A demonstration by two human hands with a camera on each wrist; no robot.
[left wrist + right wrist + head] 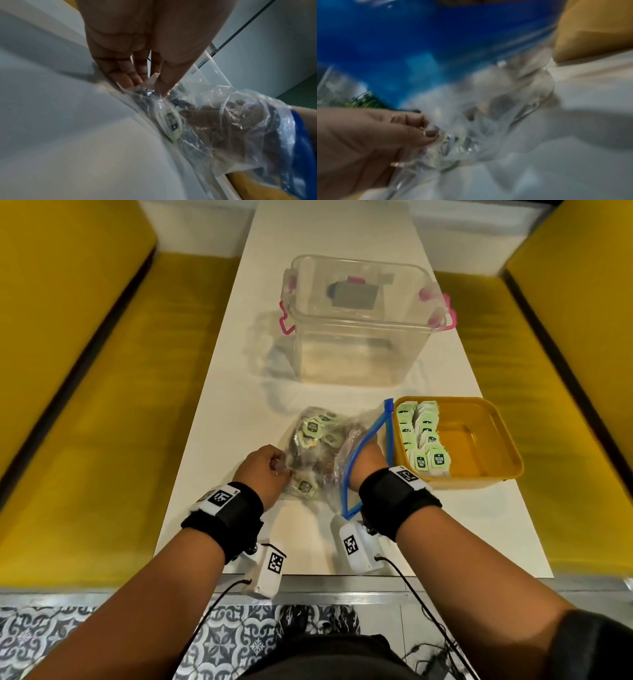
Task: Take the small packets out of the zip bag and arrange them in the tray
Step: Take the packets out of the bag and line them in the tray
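Both forearms carry black wrist straps with white marker blocks at the near bench (219, 392) edge. Left hand (263, 474) pinches the clear plastic of the zip bag (317, 453) between thumb and fingers (130, 75), holding the bag's closed end down on the white bench. Right hand (368, 455) is inserted through the blue zip opening, inside the bag; its finger state cannot be determined through the crumpled plastic. Green-and-white small packets (313, 428) remain loose in the bag. Just right of the bag, touching its zip strip, sits the yellow tray (493, 440), with packets in tray (423, 436) standing in rows along its left side. Farther back stands a clear storage box (359, 320) with pink latches.
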